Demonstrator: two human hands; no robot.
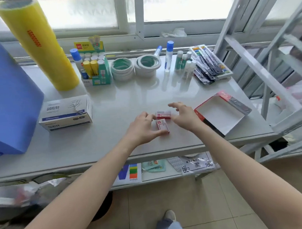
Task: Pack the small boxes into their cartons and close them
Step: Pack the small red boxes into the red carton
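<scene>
Two small red-and-white boxes lie on the white table near its front edge. The nearer small box [162, 126] sits under the fingertips of my left hand [142, 129], which curls around its left side and touches it. The farther small box [163, 114] lies just behind it. My right hand [184, 116] hovers to the right of both with fingers spread, holding nothing. An open red carton [221, 113] with a white, empty inside lies to the right, its lid folded back.
A white paperclip carton [67, 113] rests at the left, next to a blue folder [8, 99] and a yellow film roll [38, 45]. Glue sticks [95, 68], tape rolls [136, 67] and pen packs [209, 65] line the back. A metal ladder frame [268, 66] stands right.
</scene>
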